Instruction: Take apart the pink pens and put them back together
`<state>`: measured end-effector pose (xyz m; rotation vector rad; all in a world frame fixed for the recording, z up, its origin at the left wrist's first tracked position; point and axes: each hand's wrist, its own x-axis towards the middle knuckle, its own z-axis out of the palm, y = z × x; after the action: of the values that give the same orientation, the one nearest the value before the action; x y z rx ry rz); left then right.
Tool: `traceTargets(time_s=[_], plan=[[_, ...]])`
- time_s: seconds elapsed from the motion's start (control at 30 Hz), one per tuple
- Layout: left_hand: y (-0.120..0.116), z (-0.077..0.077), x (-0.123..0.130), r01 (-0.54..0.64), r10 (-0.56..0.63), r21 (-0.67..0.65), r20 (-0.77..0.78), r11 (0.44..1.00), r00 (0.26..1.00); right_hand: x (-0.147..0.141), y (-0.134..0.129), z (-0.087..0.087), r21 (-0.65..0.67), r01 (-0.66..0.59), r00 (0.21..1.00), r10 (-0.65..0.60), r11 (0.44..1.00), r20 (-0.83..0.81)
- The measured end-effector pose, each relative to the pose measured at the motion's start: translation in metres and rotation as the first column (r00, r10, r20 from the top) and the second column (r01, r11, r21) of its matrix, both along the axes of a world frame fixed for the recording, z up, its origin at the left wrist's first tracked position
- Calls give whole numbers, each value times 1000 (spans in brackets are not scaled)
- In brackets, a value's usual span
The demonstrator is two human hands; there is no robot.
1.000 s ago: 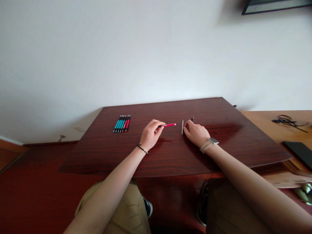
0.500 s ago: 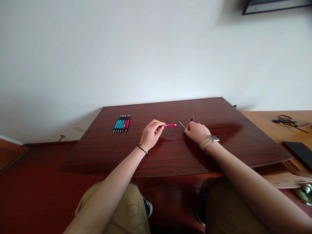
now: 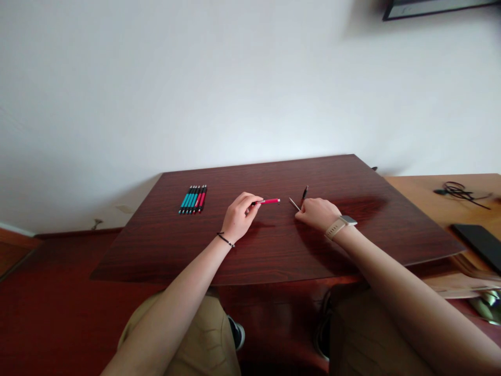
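My left hand (image 3: 237,215) pinches a pink pen barrel (image 3: 271,201), held level above the dark table with its end pointing right. Across a small gap, my right hand (image 3: 319,213) is closed around a thin, pale pen refill (image 3: 294,204), whose tip sticks out up and to the left. Just beyond the right knuckles is a black pen part (image 3: 305,192); its lower end is close to the fingers, and I cannot tell whether they touch it. Several teal pens (image 3: 188,200) and pink pens (image 3: 201,199) lie side by side at the left.
The dark wooden table (image 3: 250,266) stands against a white wall. At the right is a lighter wooden surface (image 3: 415,188) with a coiled black cable (image 3: 460,192) and a flat black object (image 3: 478,243). My knees are below the front edge.
My right hand has shifted slightly toward me and right, exposing more of the black pen part. My left hand keeps its hold on the pink barrel. The whole view has shifted slightly.
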<state>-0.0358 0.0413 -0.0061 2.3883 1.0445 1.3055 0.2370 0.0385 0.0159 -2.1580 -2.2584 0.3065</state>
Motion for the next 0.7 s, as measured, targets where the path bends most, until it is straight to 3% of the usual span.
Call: traceTargets(time_s=[0.13,0.3,0.53,0.7], plan=[[0,0,0,-2,2,-3,0,1000,1000,0,0,-6,109,-47,986,64,993,-156],[0,0,0,-2,2,-7,-9,1000,1000,-3,0,-7,252,-68,908,165,965,-385],[-1,0,0,4,-4,-4,-3,1000,1000,-3,-6,1,386,19,709,260,922,-656],[-2,0,0,12,-12,-6,-6,1000,1000,-5,-11,4,354,76,573,250,932,-781]])
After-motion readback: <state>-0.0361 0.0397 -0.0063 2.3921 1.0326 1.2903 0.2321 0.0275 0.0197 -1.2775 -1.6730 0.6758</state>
